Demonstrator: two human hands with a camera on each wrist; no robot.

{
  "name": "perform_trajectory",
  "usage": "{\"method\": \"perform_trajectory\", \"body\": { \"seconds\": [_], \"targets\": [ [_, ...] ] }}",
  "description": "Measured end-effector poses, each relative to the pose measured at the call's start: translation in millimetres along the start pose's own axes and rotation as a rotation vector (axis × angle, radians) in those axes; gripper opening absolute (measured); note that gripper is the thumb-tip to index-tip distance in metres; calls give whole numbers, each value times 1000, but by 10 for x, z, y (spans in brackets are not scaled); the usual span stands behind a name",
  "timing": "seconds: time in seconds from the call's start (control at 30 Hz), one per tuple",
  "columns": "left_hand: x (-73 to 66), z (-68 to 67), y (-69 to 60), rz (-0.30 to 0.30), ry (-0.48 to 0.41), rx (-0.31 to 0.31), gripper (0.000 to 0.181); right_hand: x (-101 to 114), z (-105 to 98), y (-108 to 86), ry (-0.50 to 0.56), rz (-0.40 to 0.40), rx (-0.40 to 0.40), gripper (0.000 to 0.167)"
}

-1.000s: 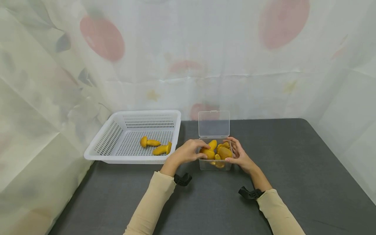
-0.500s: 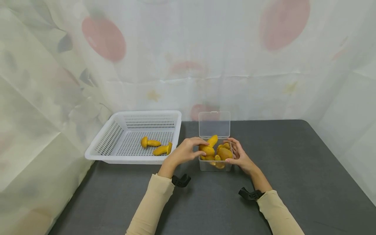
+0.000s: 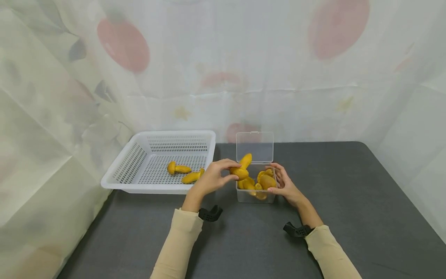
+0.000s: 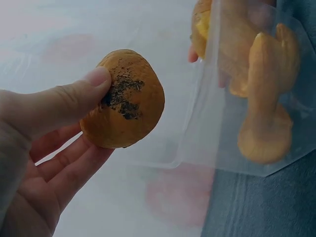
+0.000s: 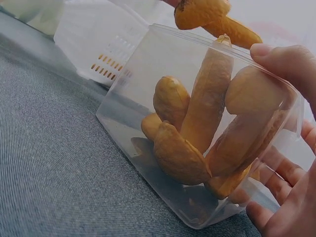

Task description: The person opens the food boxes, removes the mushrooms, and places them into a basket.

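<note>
My left hand (image 3: pixel 218 175) pinches a yellow-brown mushroom (image 4: pixel 133 101) by its cap, above the left rim of a clear plastic box (image 3: pixel 256 197). Dark specks mark that cap in the left wrist view, and its stem points up and away in the head view. Several more mushrooms (image 5: pixel 210 98) lie in the box, whose hinged lid (image 3: pixel 254 147) stands raised at the back. On the box's right side my right hand (image 3: pixel 283 185) grips the wall, thumb at the front rim and fingers round the side.
A white perforated basket (image 3: pixel 139 189) stands to the left of the box, with two mushrooms (image 3: pixel 179 169) in its right half. Both rest on a dark grey table (image 3: pixel 331 186). A printed curtain (image 3: pixel 278 58) hangs behind the table's back edge.
My left hand has lifted the mushroom up from among the others in the box and moved it a little left. The right hand and the box stay where they were.
</note>
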State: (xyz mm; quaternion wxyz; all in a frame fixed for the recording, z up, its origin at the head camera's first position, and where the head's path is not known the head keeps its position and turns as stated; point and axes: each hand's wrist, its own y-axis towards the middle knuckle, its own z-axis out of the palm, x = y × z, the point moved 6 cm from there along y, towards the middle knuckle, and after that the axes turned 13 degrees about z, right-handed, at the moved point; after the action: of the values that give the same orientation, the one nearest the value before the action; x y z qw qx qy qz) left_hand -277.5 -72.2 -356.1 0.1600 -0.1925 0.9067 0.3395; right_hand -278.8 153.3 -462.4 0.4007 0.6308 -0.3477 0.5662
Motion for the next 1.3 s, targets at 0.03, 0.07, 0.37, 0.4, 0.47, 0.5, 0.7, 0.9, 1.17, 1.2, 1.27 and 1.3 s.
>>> {"method": "perform_trajectory", "body": {
  "seconds": [0.03,0.07,0.37,0.4,0.47,0.5,0.7,0.9,1.17,1.2,1.27,1.3],
  "targets": [
    [3,-19,-18,-6,-1,-8,36,1,2,0,1,-2,1,87],
    [11,-39,-40,-15,-6,-14,36,2,4,1,0,-5,2,87],
    [42,-228,-242,-89,-40,-82,38,-28,4,23,-5,17,-12,88],
    [44,-251,-261,-94,-32,-91,38,-30,3,24,-8,19,-15,88],
    [54,-299,-296,-100,-9,-110,38,-30,3,24,-12,19,-18,87],
    [60,-323,-313,-102,2,-120,38,-28,4,23,-13,20,-18,87],
    [115,-471,-412,-109,66,-179,38,-14,5,19,-18,20,-17,86],
    [159,-616,-508,-127,66,-239,39,-9,0,24,-22,25,-21,86],
    [275,-764,-665,-180,67,-315,37,-3,2,12,-22,23,-25,85],
    [295,-776,-687,-182,66,-325,37,-7,2,8,-23,26,-25,85],
    [333,-791,-726,-196,66,-336,36,-18,2,1,-26,30,-26,85],
    [354,-797,-745,-201,65,-337,36,-25,2,-2,-26,33,-27,85]
  ]
}}
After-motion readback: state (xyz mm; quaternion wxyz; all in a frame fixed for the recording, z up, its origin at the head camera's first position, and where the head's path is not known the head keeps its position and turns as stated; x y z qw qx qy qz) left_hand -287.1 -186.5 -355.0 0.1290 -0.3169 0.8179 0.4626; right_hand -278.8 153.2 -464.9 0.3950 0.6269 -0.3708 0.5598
